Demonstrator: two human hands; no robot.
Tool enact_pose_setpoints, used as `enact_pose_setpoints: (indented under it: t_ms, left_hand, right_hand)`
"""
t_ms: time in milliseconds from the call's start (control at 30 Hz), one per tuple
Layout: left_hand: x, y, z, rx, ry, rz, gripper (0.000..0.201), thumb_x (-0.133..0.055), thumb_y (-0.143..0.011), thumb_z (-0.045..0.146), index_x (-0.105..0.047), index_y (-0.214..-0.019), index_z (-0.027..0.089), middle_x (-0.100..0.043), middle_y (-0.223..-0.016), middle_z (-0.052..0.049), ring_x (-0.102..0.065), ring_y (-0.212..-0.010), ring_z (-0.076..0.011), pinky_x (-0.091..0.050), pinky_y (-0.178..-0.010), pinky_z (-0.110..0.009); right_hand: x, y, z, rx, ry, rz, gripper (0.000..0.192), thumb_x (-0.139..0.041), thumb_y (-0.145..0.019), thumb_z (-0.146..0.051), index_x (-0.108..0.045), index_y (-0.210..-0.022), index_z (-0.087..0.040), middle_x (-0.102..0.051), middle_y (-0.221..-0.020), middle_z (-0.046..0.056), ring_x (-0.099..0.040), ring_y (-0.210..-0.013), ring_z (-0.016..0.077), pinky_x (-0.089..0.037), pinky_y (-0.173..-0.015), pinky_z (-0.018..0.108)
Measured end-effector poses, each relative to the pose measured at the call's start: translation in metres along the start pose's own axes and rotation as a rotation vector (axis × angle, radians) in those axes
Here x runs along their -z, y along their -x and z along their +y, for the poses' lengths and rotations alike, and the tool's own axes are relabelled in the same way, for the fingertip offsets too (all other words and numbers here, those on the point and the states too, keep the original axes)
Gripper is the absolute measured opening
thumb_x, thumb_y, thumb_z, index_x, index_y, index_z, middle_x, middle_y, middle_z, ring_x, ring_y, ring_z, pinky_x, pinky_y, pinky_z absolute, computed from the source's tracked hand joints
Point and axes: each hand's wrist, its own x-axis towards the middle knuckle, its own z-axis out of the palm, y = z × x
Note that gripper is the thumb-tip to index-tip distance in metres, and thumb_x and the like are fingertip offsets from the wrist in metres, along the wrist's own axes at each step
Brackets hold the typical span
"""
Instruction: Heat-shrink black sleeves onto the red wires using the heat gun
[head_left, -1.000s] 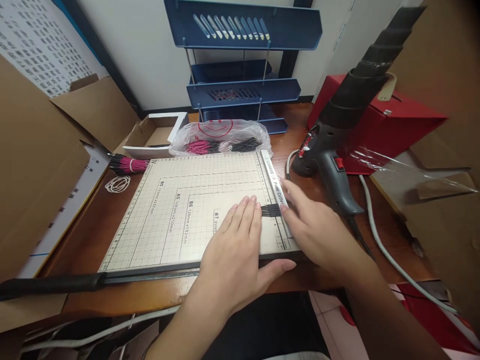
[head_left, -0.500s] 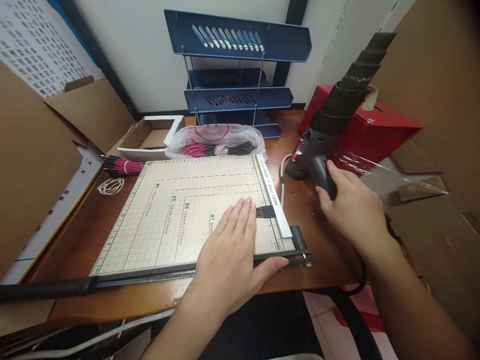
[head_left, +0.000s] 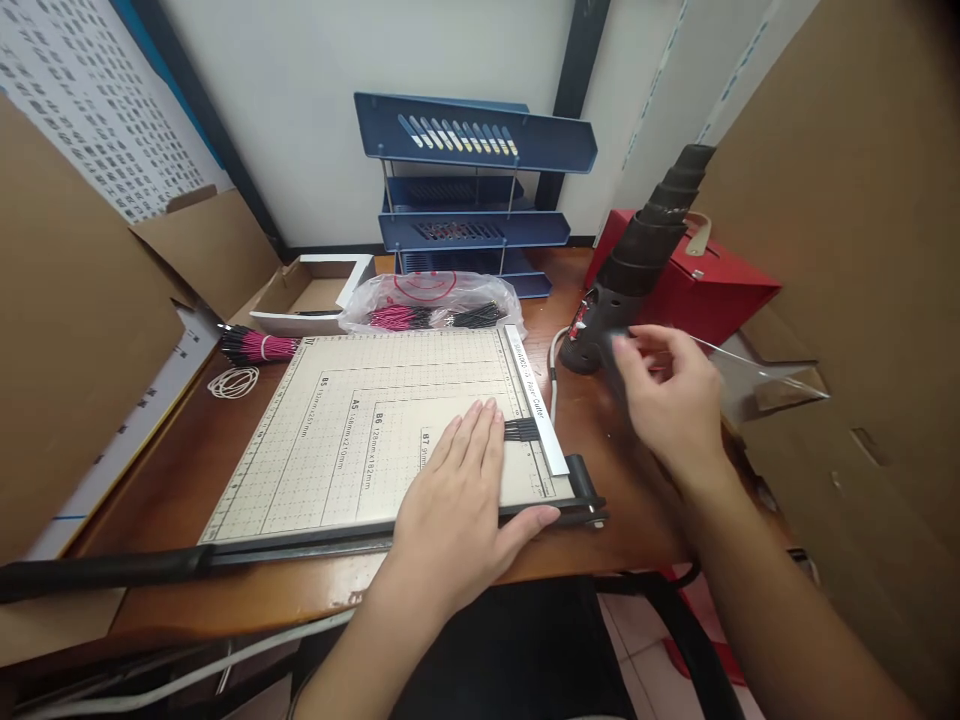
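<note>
My left hand lies flat, fingers stretched and together, thumb apart, on the cream gridded board of a paper cutter. Just beyond its fingertips, a row of thin black strands runs under the white guard strip. What the palm covers is hidden. My right hand is closed, its thumb and forefinger pinched at the handle of a black heat gun. The fingertips and handle are blurred there. The heat gun stands on its rear end, nozzle slanting up to the right. The cutter's black blade arm lies along the near edge.
A plastic bag of pink and black leads lies behind the cutter. To its left are a banded bundle and an open box. Blue tray shelves and a red case stand behind; cardboard flanks both sides.
My right hand's fingers have curled in from a more open shape beside the heat gun's handle. My left hand stays flat on the cutter. The view has shifted slightly.
</note>
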Motion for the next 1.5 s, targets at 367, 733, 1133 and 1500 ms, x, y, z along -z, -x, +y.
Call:
enact_pose_setpoints:
  t_ms: [367, 733, 1133, 1500]
  left_hand:
    - [0.014, 0.019, -0.035, 0.179, 0.027, 0.214, 0.07, -0.039, -0.104, 0.054, -0.035, -0.155, 0.007, -0.043, -0.159, -0.021, -0.037, -0.151, -0.0314, -0.029, -0.125, -0.057]
    - [0.011, 0.016, -0.034, 0.243, 0.008, 0.143, 0.069, -0.048, -0.101, 0.054, -0.042, -0.152, 0.007, -0.047, -0.157, -0.02, -0.042, -0.148, -0.032, -0.031, -0.125, -0.055]
    - [0.008, 0.019, -0.035, 0.258, 0.041, 0.214, 0.059, -0.052, -0.101, 0.049, -0.054, -0.142, 0.009, -0.057, -0.149, -0.018, -0.048, -0.145, -0.0313, -0.033, -0.124, -0.054]
    - [0.005, 0.018, -0.033, 0.286, 0.055, 0.248, 0.049, -0.054, -0.1, 0.042, -0.06, -0.136, 0.01, -0.06, -0.146, -0.015, -0.051, -0.142, -0.0314, -0.035, -0.124, -0.055]
  right_hand:
    - [-0.035, -0.063, -0.019, -0.715, -1.807, -0.356, 0.078, -0.015, -0.1, -0.071, -0.055, -0.135, -0.014, -0.07, -0.111, 0.012, -0.055, -0.06, 0.0088, -0.038, -0.038, 0.017]
    - [-0.037, -0.073, -0.038, -1.057, -2.449, -0.135, 0.079, -0.038, -0.098, -0.064, -0.034, -0.159, -0.014, -0.066, -0.126, 0.017, -0.063, -0.062, 0.0099, -0.046, -0.038, 0.02]
    - [-0.021, -0.018, -0.065, -0.462, -1.442, -0.452, 0.052, -0.053, -0.085, -0.074, -0.071, -0.104, -0.028, -0.068, -0.1, 0.003, -0.056, -0.062, 0.0097, -0.033, -0.04, 0.02]
    - [0.005, -0.027, -0.063, -0.13, -1.154, -0.168, 0.033, -0.088, -0.06, -0.04, -0.069, -0.076, -0.018, -0.062, -0.072, -0.001, -0.049, -0.046, 0.0093, -0.034, -0.033, 0.026]
